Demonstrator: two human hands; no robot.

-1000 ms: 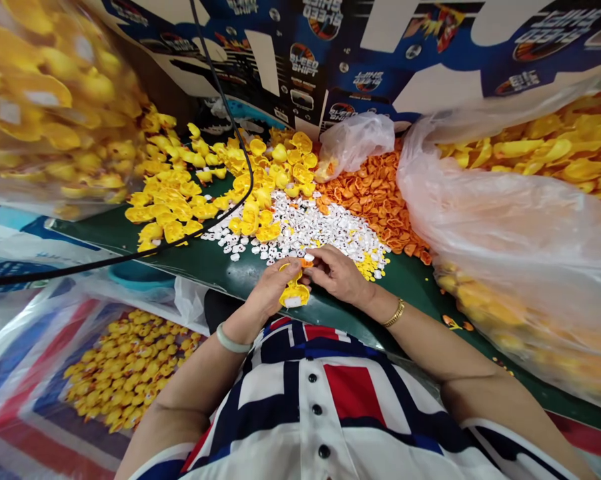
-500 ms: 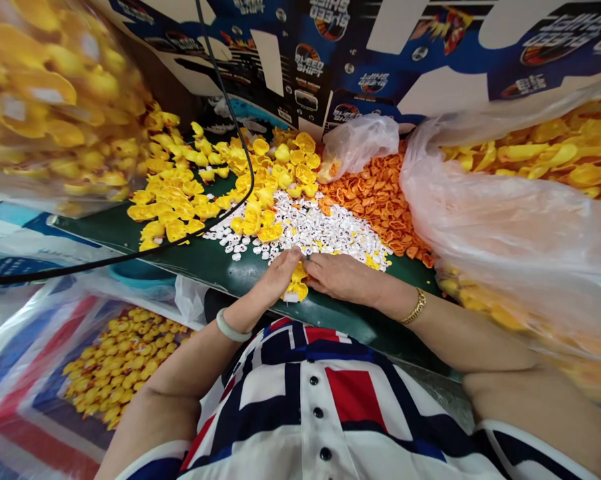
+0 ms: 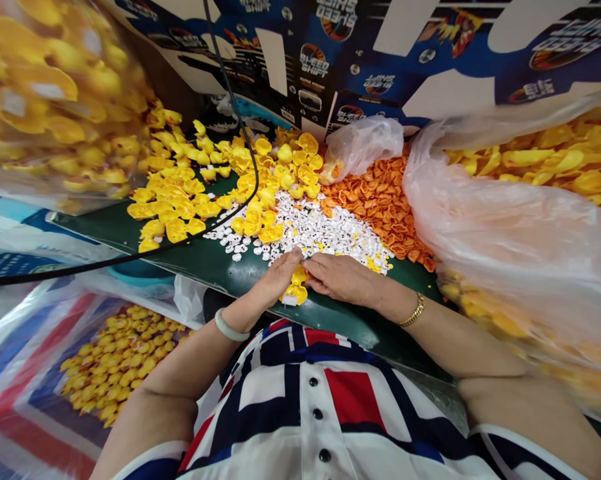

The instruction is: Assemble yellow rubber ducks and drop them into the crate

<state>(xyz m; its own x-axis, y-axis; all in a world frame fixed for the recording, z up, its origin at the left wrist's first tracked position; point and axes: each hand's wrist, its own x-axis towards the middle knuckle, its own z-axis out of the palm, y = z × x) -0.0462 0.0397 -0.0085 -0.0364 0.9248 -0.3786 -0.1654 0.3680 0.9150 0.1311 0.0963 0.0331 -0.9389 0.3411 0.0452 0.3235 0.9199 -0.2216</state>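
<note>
My left hand (image 3: 279,275) and my right hand (image 3: 341,278) meet at the near edge of the green table (image 3: 220,265). Between them sits a yellow toy duck body (image 3: 295,291), which both hands grip with curled fingers. The fingertips of both hands rest at the edge of a heap of small white round pieces (image 3: 315,233). Behind that heap lie a pile of orange beak pieces (image 3: 380,200) and a spread of yellow duck shells (image 3: 180,200).
Clear plastic bags of yellow parts bulge at the right (image 3: 520,220) and upper left (image 3: 45,100). A black cable (image 3: 180,243) crosses the table. Printed cardboard boxes (image 3: 380,53) stand behind. A bag of finished yellow ducks (image 3: 120,360) lies on the floor at the left.
Both hands have lowered the duck body from a lifted position onto the table edge and moved forward to the white pieces. Little differs over the last half second.
</note>
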